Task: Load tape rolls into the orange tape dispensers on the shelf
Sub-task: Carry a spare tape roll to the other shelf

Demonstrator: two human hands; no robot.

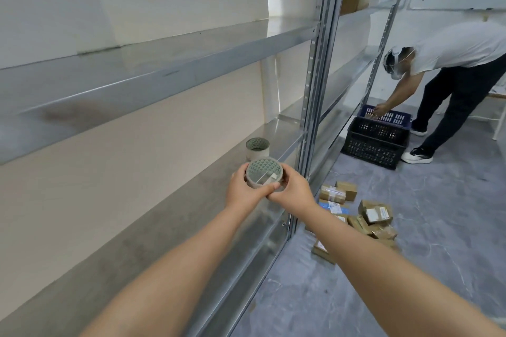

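I hold a roll of clear tape with a grey-green patterned core in both hands over the front of the metal shelf. My left hand grips its left side with the thumb across the front. My right hand grips its right side. A short stack of more tape rolls stands on the shelf just behind. No orange tape dispenser is in view.
A metal upright bounds the shelf bay on the right. Several cardboard parcels lie on the grey floor. Farther off, another person bends over a black crate and a blue crate.
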